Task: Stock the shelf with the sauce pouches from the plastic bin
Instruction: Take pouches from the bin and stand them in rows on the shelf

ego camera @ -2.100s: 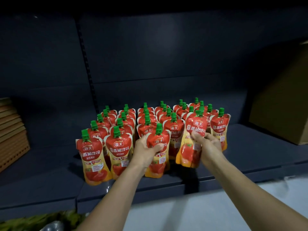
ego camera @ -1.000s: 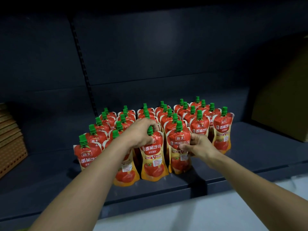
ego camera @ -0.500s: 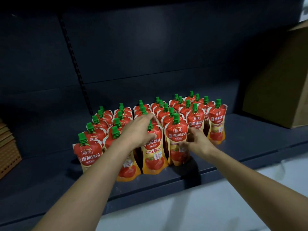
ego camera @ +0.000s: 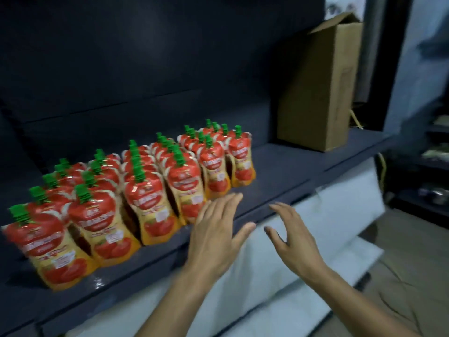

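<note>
Sauce pouches (ego camera: 145, 203): red and yellow with green caps, standing upright on the left part of the shelf. They are packed in rows that run from near left to far right, neighbours touching.
Front row: it stands close to the shelf's near edge, the near-left pouch closest of all.
Shelf (ego camera: 279, 166): a dark board, bare between the right-most pouches and the cardboard box.
Left hand (ego camera: 216, 237): fingers straight and spread, holding nothing. It hovers in front of the near edge, just beside the front pouches; blur hides whether a fingertip touches one.
Right hand (ego camera: 291, 237): fingers spread and slightly bent, also empty, to the right of the left hand and in front of the shelf edge.
Plastic bin: not in view, so I cannot tell how many pouches remain.
Cardboard box (ego camera: 315, 93): stands upright at the far right of the shelf, top flap open.
Risk, tipping: the pouches look soft and stand on narrow bases. A brush from the left hand could probably topple a front one over the edge.
Risk, domino: packed this tightly, one pushed pouch would likely lean on those behind and upset the row.
Risk, attention: the whole view is smeared, so hands moving while unwatched could catch a cap.
</note>
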The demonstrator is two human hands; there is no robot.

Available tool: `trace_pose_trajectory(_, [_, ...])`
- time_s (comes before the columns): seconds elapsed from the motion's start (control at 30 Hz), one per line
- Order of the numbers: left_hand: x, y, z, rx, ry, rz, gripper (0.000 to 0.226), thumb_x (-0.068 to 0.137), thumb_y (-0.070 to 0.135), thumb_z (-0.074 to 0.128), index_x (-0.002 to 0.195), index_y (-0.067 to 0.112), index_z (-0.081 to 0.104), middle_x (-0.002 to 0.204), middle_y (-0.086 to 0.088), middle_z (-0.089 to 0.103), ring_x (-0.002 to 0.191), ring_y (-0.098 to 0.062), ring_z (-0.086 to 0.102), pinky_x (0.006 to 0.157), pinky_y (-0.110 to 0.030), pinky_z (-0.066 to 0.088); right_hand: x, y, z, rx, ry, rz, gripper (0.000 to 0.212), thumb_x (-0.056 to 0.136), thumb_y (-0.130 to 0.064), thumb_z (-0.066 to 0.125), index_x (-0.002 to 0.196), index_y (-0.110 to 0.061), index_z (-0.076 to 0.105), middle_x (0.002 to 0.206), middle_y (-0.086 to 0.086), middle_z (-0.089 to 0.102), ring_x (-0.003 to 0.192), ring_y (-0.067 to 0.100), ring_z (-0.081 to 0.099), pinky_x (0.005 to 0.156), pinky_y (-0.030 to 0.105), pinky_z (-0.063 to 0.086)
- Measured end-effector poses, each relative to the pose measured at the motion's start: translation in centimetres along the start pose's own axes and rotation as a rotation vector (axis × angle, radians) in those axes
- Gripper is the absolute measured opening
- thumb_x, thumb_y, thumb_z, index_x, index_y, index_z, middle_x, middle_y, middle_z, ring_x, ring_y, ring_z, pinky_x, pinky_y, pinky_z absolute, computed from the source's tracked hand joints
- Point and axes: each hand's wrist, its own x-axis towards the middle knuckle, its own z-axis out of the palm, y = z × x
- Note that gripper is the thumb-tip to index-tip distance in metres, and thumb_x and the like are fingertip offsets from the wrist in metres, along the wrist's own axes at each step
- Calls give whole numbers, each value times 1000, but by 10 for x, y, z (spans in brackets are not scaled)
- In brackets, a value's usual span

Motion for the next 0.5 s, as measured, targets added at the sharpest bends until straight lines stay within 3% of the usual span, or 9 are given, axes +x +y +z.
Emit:
trace_pose_trajectory(0.1, [-10, 59, 47, -89, -197, 20, 65, 91, 60, 37, 148, 29, 34, 147, 11, 45, 134, -11, 42, 110, -26, 28, -53, 51, -40, -13, 28, 139, 47, 93, -36, 54, 137, -38, 36, 135, -21, 43, 122, 1, 46, 88, 28, 45])
trace_pose_trajectory(0.17, [-14, 99, 78, -147, -298, 72, 64, 94, 59, 39, 150, 33, 25, 150, 15, 38, 136, -8, 37, 109, -22, 24, -88, 87, -72, -11, 36, 255, 47, 94, -38, 53, 137, -40, 35, 135, -22, 43, 120, 1, 47, 91, 32, 47])
trace_pose_trajectory(0.33, [-27, 222, 150, -280, -497, 180, 60, 96, 52, 46, 149, 32, 27, 149, 13, 42, 133, -9, 42, 106, -24, 32, -176, 167, -177, -107, 91, 480, 45, 91, -27, 60, 134, -25, 46, 124, -15, 51, 111, 8, 54, 87, 19, 38])
trace_pose_trajectory(0.5, [-58, 349, 218, -339, -686, 306, 60, 96, 53, 45, 148, 30, 30, 148, 8, 43, 132, -12, 45, 105, -28, 38, -274, 239, -276, -208, 114, 795, 43, 91, -31, 58, 133, -26, 48, 129, -4, 58, 115, 15, 57, 91, 30, 43])
